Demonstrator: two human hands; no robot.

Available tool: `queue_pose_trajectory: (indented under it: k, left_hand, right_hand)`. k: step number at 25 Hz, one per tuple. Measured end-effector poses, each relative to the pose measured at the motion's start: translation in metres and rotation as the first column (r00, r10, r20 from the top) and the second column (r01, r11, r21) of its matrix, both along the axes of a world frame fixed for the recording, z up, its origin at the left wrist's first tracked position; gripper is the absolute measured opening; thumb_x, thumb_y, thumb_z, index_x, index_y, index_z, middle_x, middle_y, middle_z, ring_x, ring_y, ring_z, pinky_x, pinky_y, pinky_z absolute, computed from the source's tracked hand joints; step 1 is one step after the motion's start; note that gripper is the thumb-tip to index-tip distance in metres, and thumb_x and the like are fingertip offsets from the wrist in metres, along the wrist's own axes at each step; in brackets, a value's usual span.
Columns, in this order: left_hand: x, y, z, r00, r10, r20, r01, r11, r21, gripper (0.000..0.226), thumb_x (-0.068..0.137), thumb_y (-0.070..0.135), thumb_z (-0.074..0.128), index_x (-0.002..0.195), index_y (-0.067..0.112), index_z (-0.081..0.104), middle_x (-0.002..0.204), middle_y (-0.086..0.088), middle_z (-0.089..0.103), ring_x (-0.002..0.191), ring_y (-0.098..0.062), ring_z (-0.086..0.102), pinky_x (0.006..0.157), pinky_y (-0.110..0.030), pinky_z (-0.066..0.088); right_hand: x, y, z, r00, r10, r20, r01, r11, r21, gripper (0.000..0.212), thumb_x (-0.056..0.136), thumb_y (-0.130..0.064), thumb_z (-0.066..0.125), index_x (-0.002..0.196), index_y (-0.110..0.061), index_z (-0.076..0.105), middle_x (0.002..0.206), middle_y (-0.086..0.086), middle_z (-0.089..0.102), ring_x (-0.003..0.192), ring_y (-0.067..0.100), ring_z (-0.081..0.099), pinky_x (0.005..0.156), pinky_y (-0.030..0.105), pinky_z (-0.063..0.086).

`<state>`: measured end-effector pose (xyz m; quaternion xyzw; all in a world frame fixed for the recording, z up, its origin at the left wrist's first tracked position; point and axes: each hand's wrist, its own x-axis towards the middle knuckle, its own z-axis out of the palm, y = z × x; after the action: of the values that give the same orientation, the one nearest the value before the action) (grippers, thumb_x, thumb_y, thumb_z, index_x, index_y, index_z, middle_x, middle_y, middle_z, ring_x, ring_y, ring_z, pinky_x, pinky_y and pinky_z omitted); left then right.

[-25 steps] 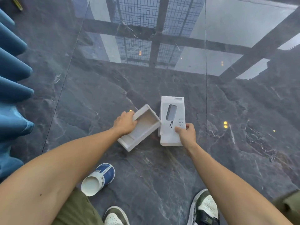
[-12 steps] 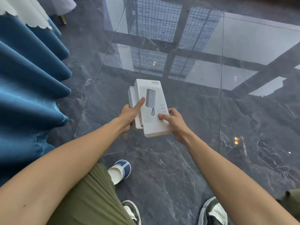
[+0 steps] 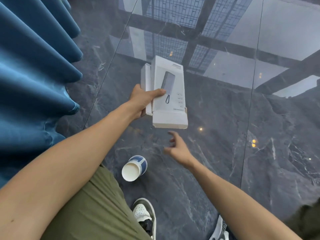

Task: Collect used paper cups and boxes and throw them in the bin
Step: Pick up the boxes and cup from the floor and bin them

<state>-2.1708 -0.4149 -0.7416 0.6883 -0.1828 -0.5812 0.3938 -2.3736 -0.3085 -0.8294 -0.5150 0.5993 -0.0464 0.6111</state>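
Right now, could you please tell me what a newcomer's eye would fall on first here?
Probably the white box held up at centre by the left hand, with a second white piece tucked behind it. Next, the blue-and-white paper cup lying on its side on the dark marble floor, just below the open right hand.

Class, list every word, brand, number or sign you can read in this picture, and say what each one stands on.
White box in the left hand: small print beside a power bank picture, upside down, too blurred to read.
Paper cup on the floor: blue and white pattern, no readable text.
Nothing else carries writing.
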Motion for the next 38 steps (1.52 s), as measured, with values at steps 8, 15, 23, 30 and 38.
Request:
queue_pose_trajectory:
  k: [8, 15, 23, 30, 38]
  left_hand:
    - [-0.016, -0.012, 0.010, 0.997, -0.012, -0.071, 0.009, 0.999, -0.044, 0.071, 0.073, 0.012, 0.094, 0.126, 0.006, 0.049, 0.118, -0.014, 0.071, 0.096, -0.027, 0.077, 0.073, -0.042, 0.067]
    - [-0.039, -0.021, 0.016, 0.993, -0.088, -0.076, 0.086, 0.996, -0.035, 0.074, 0.070, 0.017, 0.097, 0.127, 0.010, 0.050, 0.117, -0.011, 0.072, 0.096, -0.026, 0.078, 0.074, -0.042, 0.067]
    - [-0.066, -0.031, 0.006, 0.990, -0.133, 0.034, 0.135, 0.990, -0.033, 0.069, 0.070, 0.022, 0.097, 0.121, 0.016, 0.051, 0.114, -0.003, 0.070, 0.099, -0.022, 0.075, 0.084, -0.043, 0.066]
    - [-0.080, 0.033, 0.102, 0.984, 0.177, 0.001, -0.177, 0.984, 0.012, 0.064, 0.070, 0.021, 0.096, 0.117, 0.015, 0.053, 0.114, -0.006, 0.073, 0.101, -0.024, 0.076, 0.084, -0.047, 0.065]
    - [-0.054, 0.134, 0.357, 0.983, 0.182, 0.018, -0.183, 0.973, 0.140, 0.063, 0.079, 0.018, 0.091, 0.127, 0.011, 0.051, 0.114, -0.006, 0.071, 0.094, -0.018, 0.072, 0.069, -0.029, 0.061]
  right_hand:
    - [0.047, 0.069, -0.021, 0.677, 0.702, -0.219, -0.723, 0.580, -0.375, 0.114, 0.070, -0.055, 0.080, 0.159, -0.028, 0.013, 0.167, 0.006, 0.021, 0.151, 0.029, 0.026, 0.120, 0.046, 0.032]
    - [0.057, 0.057, -0.013, 0.773, 0.624, -0.111, -0.602, 0.669, -0.436, 0.073, 0.072, -0.035, 0.078, 0.137, -0.024, 0.048, 0.141, -0.002, 0.056, 0.132, 0.024, 0.048, 0.104, 0.045, 0.046]
    - [0.008, 0.007, 0.027, 0.982, 0.188, -0.018, -0.185, 0.947, -0.263, 0.056, 0.078, -0.035, 0.081, 0.127, -0.024, 0.055, 0.113, -0.012, 0.058, 0.111, 0.009, 0.056, 0.088, 0.031, 0.047]
    - [-0.067, 0.004, 0.132, 0.960, -0.278, -0.026, 0.275, 0.958, -0.081, 0.046, 0.077, -0.021, 0.083, 0.108, -0.031, 0.051, 0.109, -0.009, 0.065, 0.097, 0.004, 0.063, 0.079, 0.025, 0.049]
    - [-0.087, 0.021, 0.408, 0.808, -0.588, -0.048, 0.590, 0.805, 0.059, 0.066, 0.080, -0.026, 0.084, 0.125, -0.020, 0.037, 0.120, 0.004, 0.062, 0.108, 0.024, 0.068, 0.083, 0.050, 0.061]
